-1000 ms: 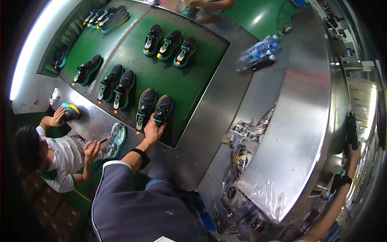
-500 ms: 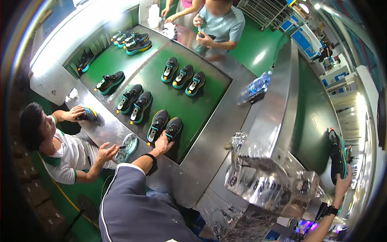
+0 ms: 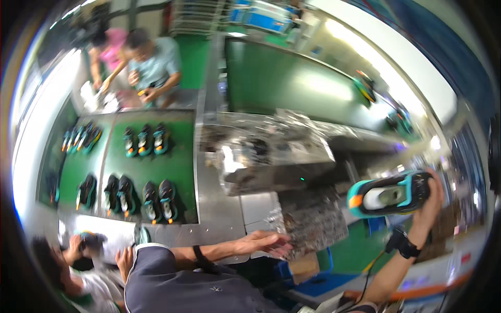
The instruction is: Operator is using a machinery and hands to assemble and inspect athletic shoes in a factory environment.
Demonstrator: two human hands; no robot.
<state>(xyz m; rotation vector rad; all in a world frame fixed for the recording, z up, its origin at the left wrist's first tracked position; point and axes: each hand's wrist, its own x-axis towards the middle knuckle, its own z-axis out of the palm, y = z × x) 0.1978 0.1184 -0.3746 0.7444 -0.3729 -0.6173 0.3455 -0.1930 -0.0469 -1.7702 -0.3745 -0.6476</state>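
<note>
A black running shoe with a teal sole and an orange tab is up in the air at the right. My right hand grips one end of it, and its opening shows a grey-white inside. My left hand stretches out, somewhat blurred, with nothing in it. It is closest to the foil-wrapped box in the middle. Left of that, a pair of black and teal shoes stands at the near edge of the green table panel.
Several more shoes stand on the green panels. At the far right, shoes lie on a green conveyor belt. A co-worker in white handles a shoe at the lower left. Two people work at the far left.
My view has turned to the right. My left hand has come off the near pair on the panel. My right hand has lifted its shoe away from the conveyor.
</note>
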